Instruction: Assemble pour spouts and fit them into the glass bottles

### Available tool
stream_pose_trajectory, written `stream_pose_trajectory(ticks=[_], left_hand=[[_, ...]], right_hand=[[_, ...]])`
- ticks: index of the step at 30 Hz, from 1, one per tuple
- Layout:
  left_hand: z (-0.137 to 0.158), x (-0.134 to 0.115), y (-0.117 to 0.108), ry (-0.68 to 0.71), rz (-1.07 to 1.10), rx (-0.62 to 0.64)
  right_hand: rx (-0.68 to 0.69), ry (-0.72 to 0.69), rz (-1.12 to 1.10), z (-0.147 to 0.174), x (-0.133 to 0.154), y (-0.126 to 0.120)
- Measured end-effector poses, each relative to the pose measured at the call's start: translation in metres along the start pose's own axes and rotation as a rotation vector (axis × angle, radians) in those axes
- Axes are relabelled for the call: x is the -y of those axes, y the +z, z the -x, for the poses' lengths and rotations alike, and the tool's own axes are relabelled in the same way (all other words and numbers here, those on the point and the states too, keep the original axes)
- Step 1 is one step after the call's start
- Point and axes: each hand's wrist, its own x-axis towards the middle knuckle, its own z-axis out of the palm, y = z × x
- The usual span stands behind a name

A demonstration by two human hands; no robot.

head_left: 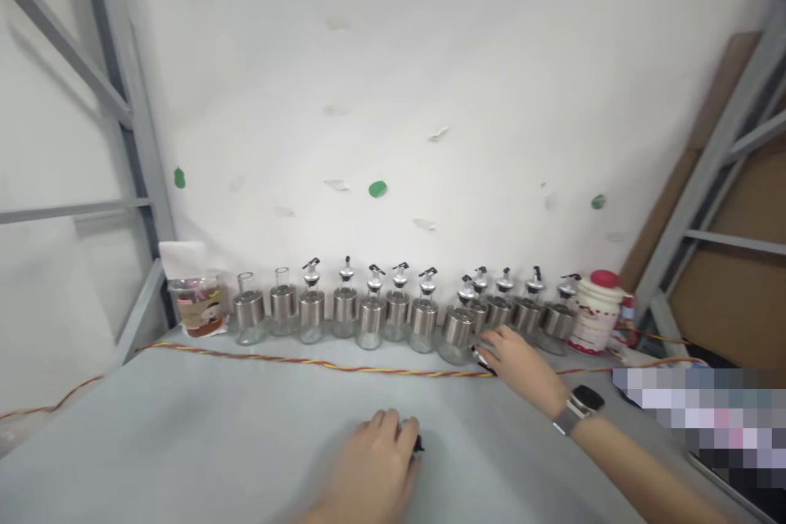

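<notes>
Low in the middle of the head view, my left hand [376, 463] is closed over a small pour spout [418, 444]; only its black tip shows past the fingers. Farther right, my right hand [521, 364] reaches over the table with its fingertips closed on another pour spout [483, 359], a small black and silver piece. Just beyond those fingertips stands a glass oil bottle [459, 327] with a steel sleeve and a spout on top. Several like it line the wall. At the left end, two bottles [249, 307] have bare glass necks.
A twisted red and yellow wire [319, 362] runs across the grey table [184, 442] in front of the bottles. A labelled package [201, 307] stands at the left end, a cream jar with a red lid [594, 315] at the right. Grey metal posts [138, 106] flank the white wall.
</notes>
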Motion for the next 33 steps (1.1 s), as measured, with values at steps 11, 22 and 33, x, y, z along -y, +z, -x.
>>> stream_pose_trajectory(ticks=[11, 22, 33], left_hand=[[-0.004, 0.006, -0.001, -0.067, -0.002, -0.052], [-0.006, 0.013, 0.02, -0.049, 0.581, -0.363], [-0.001, -0.003, -0.024, -0.009, 0.438, -0.243]], right_hand=[[0.178, 0.176, -0.031, 0.012, -0.008, 0.019], [0.305, 0.324, -1.07, 0.034, 0.096, 0.029], [0.21, 0.284, -1.059, 0.054, 0.098, 0.019]])
